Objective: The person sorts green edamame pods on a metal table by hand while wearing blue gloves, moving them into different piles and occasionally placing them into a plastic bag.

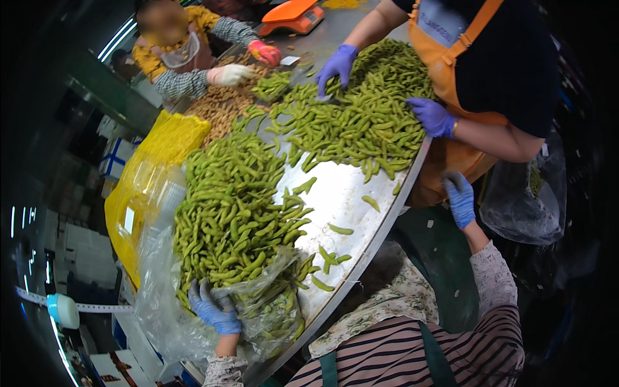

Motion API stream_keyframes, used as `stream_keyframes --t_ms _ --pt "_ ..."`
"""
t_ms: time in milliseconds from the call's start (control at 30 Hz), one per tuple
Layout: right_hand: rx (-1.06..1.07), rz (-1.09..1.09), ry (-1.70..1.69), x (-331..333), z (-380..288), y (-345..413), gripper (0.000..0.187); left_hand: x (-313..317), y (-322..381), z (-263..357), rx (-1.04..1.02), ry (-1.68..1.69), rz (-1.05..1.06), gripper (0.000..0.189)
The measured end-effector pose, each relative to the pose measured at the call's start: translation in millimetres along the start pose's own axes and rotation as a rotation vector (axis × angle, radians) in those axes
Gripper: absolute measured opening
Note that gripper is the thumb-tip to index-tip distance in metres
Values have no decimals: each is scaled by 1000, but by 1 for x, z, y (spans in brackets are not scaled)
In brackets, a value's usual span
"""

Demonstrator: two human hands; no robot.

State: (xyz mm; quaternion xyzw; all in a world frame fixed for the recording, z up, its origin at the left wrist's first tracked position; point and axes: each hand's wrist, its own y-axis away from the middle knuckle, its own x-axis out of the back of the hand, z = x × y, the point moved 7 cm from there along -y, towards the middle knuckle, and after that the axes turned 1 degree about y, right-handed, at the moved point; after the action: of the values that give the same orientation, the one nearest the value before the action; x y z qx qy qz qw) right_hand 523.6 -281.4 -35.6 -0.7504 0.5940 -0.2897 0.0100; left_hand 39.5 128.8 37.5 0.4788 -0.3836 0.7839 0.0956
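My left hand (pixel 213 309), in a blue glove with grey fingertips, rests at the near edge of a heap of green edamame pods (pixel 232 208). Its fingers touch the pods and the mouth of a clear plastic bag (pixel 275 314) with pods inside; whether they pinch the film I cannot tell. Off the table's edge, my right hand (pixel 460 199), gloved the same way, hangs in the air near a co-worker's orange apron (pixel 437 179). Its fingers are loosely bent, with nothing visible in them. A few loose pods (pixel 341 229) lie on the metal tabletop (pixel 333 193) between my hands.
A co-worker's purple-gloved hands (pixel 337 67) are at a second pod heap (pixel 367 116). Across the table, another person's gloved hands (pixel 232 75) are over unshelled peanuts (pixel 222 109). A yellow mesh sack (pixel 164 138), an orange scale (pixel 292 17) and a hanging clear bag (pixel 527 208) are around.
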Motion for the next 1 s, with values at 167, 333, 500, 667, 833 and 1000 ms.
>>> stream_keyframes --t_ms 167,333,500,667,833,1000 --pt "545 -258 218 -110 -139 -38 24 10 -9 1 13 -87 -66 57" --pt "892 -469 570 -184 -154 -62 39 11 -36 3 -147 -67 -194 62" --pt "607 -376 1064 -180 -117 -143 44 6 -43 -8 -242 32 -183 60" --pt "590 -381 949 -227 -153 -143 46 8 -35 -11 -247 -9 -133 61" --pt "808 -549 581 -314 -208 -101 45 9 -35 -12 -239 7 -134 64" --pt "547 -782 370 -398 -239 -100 55 7 -38 -10 -247 30 -133 63"
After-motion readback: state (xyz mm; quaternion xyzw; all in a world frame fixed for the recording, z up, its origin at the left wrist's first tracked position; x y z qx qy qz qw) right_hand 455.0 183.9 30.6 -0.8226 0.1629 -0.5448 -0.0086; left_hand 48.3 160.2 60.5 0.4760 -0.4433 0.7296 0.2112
